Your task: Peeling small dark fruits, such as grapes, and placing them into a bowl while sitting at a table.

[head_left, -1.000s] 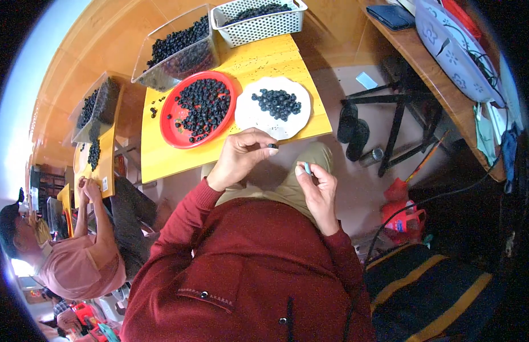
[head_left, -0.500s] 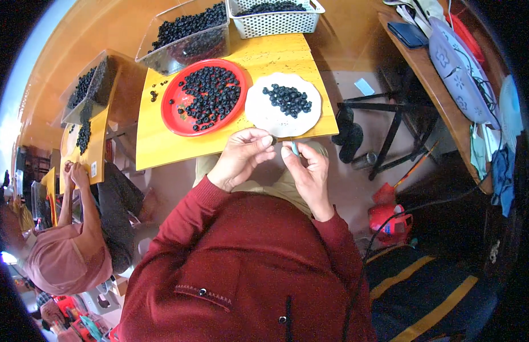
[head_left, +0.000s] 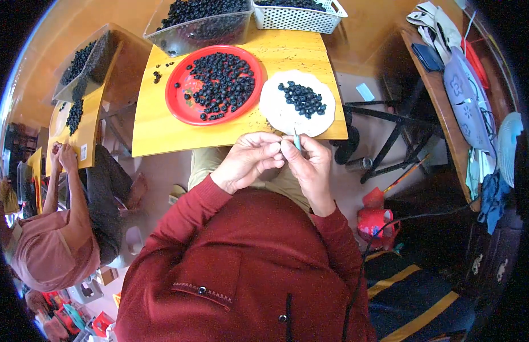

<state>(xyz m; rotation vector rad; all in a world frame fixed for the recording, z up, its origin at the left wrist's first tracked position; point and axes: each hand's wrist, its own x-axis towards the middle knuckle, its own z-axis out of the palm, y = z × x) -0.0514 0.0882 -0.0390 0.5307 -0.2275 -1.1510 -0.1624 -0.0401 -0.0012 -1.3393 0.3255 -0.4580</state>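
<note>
My left hand [head_left: 251, 160] is closed in a pinch at the table's near edge. Its fingertips hide what they hold; half a second ago a small dark round piece showed there. My right hand [head_left: 310, 169] grips a small tool with a light blue-green handle [head_left: 297, 141] and a thin pointed tip. The thumbs of both hands meet. Just beyond them lies a white scalloped plate [head_left: 277, 114] with a heap of small black berry-like pieces [head_left: 305, 101]. Left of it, a red round plate [head_left: 179, 108] carries many more black pieces.
Both plates stand on a yellow tabletop [head_left: 153, 134]. Behind are a clear plastic bin [head_left: 202, 35] and a white perforated basket [head_left: 298, 20], both with black pieces. A co-worker [head_left: 56, 245] sits at the left table. A dark cable [head_left: 424, 215] hangs at right.
My hands have come together, with the right thumb now against the left fingertips. The dark piece is no longer visible. The view has shifted, so the plates appear farther right and the bins higher.
</note>
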